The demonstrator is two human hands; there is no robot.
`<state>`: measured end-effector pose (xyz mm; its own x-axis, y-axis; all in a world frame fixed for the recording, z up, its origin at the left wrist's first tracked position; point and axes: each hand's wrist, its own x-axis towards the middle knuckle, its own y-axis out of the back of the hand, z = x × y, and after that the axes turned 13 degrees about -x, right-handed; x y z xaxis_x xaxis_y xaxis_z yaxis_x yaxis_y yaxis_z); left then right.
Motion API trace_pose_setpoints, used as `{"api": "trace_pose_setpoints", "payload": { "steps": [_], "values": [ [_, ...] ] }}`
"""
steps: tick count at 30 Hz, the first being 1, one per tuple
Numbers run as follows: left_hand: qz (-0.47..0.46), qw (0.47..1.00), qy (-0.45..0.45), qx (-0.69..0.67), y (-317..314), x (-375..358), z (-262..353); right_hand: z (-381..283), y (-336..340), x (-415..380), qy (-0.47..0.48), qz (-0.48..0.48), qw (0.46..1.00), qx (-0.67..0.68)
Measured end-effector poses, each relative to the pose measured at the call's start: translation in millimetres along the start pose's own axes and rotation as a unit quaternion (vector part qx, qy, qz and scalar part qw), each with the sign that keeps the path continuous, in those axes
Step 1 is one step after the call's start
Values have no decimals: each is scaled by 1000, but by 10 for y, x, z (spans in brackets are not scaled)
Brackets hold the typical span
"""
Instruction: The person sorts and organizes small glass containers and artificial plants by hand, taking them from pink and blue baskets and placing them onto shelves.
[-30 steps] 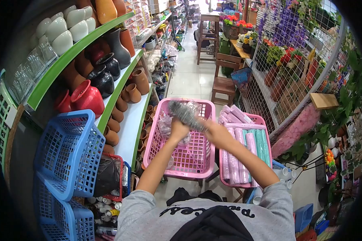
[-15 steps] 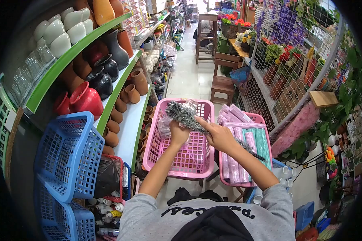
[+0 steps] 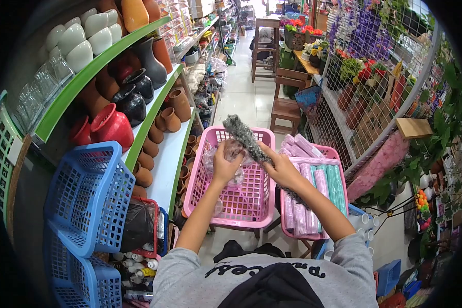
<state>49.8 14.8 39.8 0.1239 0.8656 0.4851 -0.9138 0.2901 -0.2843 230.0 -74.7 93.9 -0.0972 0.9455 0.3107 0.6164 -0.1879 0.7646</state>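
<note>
My right hand (image 3: pixel 280 167) is closed round a fuzzy dark grey-green bundle (image 3: pixel 244 137), which slants up to the left above the pink basket (image 3: pixel 192 192). Its thin tail hangs down under my right wrist. My left hand (image 3: pixel 227 163) is closed on crumpled clear plastic wrap (image 3: pixel 233 149), just left of the bundle. More clear plastic lies in the basket below. To the right, a second pink basket (image 3: pixel 344 179) holds pink packets (image 3: pixel 299 205) and green packets (image 3: pixel 335 186) in plastic.
Blue baskets (image 3: pixel 90 200) are stacked at the left, beside shelves with clay pots (image 3: pixel 170 119) and red vases (image 3: pixel 112 128). A wooden chair (image 3: pixel 286 109) stands in front, with a stool (image 3: pixel 265 50) farther down the aisle. A white wire grid (image 3: pixel 364 97) runs along the right.
The fuzzy bundle has come out of my left hand and now extends up-left from my right hand. My left hand has moved slightly left and lower, onto the plastic wrap.
</note>
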Motion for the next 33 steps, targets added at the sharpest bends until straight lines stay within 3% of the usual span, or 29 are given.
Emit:
{"api": "trace_pose_setpoints", "payload": {
  "steps": [2,4,6,7,8,10,11,16,18,20,22,23,24,25,28,29,32,33],
  "values": [
    [-117,962,-2,245,98,60,13,-80,31,-19,7,-95,992,-88],
    [-112,970,26,213,83,42,-6,-172,6,-50,15,-76,991,-110],
    [-40,999,4,8,45,-6,-40,-146,-30,-43,-4,-1,995,-96],
    [-58,998,10,-16,66,-29,-32,-81,-17,5,-100,-36,991,-78],
    [-59,998,11,-16,53,-47,-35,37,-68,-9,-101,-35,991,-78],
    [-48,993,-43,-98,-27,-25,89,186,-140,2,-82,-23,995,43],
    [-60,994,-39,-86,-15,-5,114,239,-189,-25,-50,7,995,82],
    [-32,997,36,-59,-47,35,232,231,-127,-19,-68,18,989,128],
    [-106,989,108,3,41,121,283,312,-140,-33,-49,24,996,71],
    [-110,987,104,53,54,162,355,334,-124,-53,-41,24,997,55],
    [-160,966,56,195,93,213,299,182,-50,-74,-31,20,998,41],
    [-139,963,28,227,104,209,149,5,28,-106,-33,-31,999,-8],
    [-139,964,28,227,73,181,129,-127,60,-124,-34,-82,994,-56],
    [-113,971,47,205,40,147,111,-117,-39,-162,37,-21,996,-82],
    [-54,979,36,195,-51,61,82,-124,10,-140,9,-6,990,-143],
    [-48,984,31,170,-64,50,81,-101,37,-118,-65,-13,989,-131],
    [-36,987,-7,157,-68,57,49,-21,-21,-137,-68,-21,994,-86],
    [-49,978,-41,198,-59,53,66,-96,-65,-196,-4,-35,994,-105]
  ]
}}
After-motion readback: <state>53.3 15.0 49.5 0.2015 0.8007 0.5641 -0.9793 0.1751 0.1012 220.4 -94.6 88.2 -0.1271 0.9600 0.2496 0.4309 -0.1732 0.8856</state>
